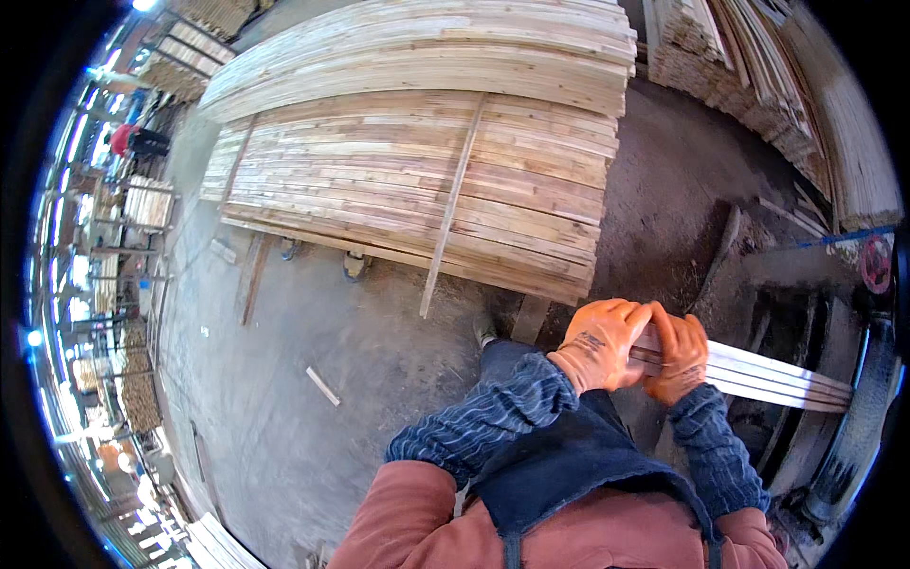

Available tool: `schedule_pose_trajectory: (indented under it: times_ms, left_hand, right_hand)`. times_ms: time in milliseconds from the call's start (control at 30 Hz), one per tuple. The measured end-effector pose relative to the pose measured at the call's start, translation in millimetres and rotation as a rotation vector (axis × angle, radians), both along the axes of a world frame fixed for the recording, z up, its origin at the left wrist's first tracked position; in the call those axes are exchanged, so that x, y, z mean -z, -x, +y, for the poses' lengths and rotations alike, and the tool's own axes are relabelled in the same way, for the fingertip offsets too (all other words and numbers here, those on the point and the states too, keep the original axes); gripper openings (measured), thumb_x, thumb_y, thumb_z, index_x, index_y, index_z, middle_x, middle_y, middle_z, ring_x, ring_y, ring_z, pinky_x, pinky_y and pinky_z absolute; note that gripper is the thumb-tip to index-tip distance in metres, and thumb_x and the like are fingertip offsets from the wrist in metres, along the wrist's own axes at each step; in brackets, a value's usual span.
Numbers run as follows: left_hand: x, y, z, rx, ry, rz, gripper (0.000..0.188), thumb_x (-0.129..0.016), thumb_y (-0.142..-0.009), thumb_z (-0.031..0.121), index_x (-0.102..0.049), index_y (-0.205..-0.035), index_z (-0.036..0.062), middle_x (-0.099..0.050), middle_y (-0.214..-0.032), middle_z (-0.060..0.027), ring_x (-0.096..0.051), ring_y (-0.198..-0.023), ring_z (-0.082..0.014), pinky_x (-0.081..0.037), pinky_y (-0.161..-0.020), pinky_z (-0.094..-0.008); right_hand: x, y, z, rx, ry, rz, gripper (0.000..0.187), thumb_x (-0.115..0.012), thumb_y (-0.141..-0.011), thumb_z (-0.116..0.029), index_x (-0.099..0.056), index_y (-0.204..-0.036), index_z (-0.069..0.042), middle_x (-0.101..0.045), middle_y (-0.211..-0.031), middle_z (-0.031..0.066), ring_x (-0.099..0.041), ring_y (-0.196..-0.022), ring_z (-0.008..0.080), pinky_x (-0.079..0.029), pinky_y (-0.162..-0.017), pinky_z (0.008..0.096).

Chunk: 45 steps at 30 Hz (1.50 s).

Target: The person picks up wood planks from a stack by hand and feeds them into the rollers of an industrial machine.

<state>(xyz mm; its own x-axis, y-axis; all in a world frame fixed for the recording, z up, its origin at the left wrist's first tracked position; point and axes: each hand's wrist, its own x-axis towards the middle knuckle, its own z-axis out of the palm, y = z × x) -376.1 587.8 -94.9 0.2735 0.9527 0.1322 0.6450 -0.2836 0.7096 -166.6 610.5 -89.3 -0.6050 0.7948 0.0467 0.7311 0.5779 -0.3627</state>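
Several narrow wooden strips lie side by side, bundled between my two orange-gloved hands. My left hand wraps round their near end, fingers curled over the top. Right beside it, my right hand grips the same strips, its fingers bent over them. From my hands the strips run to the right, and their far ends reach a dark machine with a metal roller. Whether they rest on the machine cannot be made out. The strip ends inside my left glove are mostly hidden.
A large stack of boards stands ahead, with a thin batten across it. More timber is piled at the far right. A red handwheel sits on the machine. A wood offcut lies on the floor. A person in red is far left.
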Motion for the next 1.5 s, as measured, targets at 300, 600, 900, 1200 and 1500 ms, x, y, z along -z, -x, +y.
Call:
schedule_pose_trajectory:
  times_ms: [300, 600, 900, 1200, 1500]
  left_hand:
    - [126, 146, -58, -0.439, 0.711, -0.447, 0.068, -0.079, -0.083, 0.03, -0.055, -0.139, -0.0018, -0.067, -0.128, -0.0233, -0.067, -0.119, -0.0327, -0.054, -0.1, -0.0395]
    - [353, 233, -155, -0.801, 1.146, -0.738, 0.06, -0.079, -0.089, 0.028, -0.059, -0.134, -0.0059, -0.071, -0.108, -0.0104, -0.065, -0.094, -0.0165, -0.053, -0.082, -0.0309]
    - [584, 234, -99, -1.175, 1.217, -1.021, 0.078, -0.06, -0.098, 0.058, -0.039, -0.155, 0.009, -0.054, -0.15, -0.0162, -0.055, -0.134, -0.0297, -0.045, -0.107, -0.0417]
    - [739, 274, -41, -1.246, 0.669, -1.939, 0.108, -0.052, -0.081, 0.088, -0.029, -0.161, 0.0199, -0.032, -0.166, -0.01, -0.031, -0.151, -0.0339, -0.028, -0.122, -0.052]
    - [732, 258, -71, -1.227, 0.638, -1.706, 0.105, -0.041, -0.078, 0.097, -0.038, -0.157, 0.0273, -0.041, -0.16, -0.0045, -0.038, -0.145, -0.0314, -0.034, -0.118, -0.0563]
  right_hand:
    - [19, -94, 2, 0.428, -0.354, -0.23, 0.079, -0.075, -0.072, 0.005, -0.051, -0.146, -0.009, -0.053, -0.147, 0.021, -0.045, -0.141, 0.0429, -0.037, -0.119, 0.0516]
    - [322, -180, -73, 1.26, 0.205, -0.248, 0.084, -0.08, -0.082, -0.03, -0.042, -0.15, 0.001, -0.05, -0.149, 0.024, -0.049, -0.137, 0.0343, -0.043, -0.112, 0.0446]
    - [610, -16, 25, 0.832, 0.897, 0.335, 0.088, -0.078, -0.09, -0.035, -0.033, -0.159, -0.004, -0.038, -0.162, 0.0224, -0.036, -0.15, 0.0329, -0.032, -0.122, 0.042]
    - [713, 47, 108, 0.429, 0.828, -0.374, 0.071, -0.076, -0.091, -0.032, -0.047, -0.149, -0.004, -0.052, -0.147, 0.0174, -0.048, -0.136, 0.0291, -0.041, -0.113, 0.0385]
    - [718, -7, 60, 0.79, 0.912, 0.183, 0.06, -0.076, -0.09, -0.025, -0.056, -0.142, -0.002, -0.062, -0.134, 0.015, -0.058, -0.123, 0.0269, -0.049, -0.104, 0.0361]
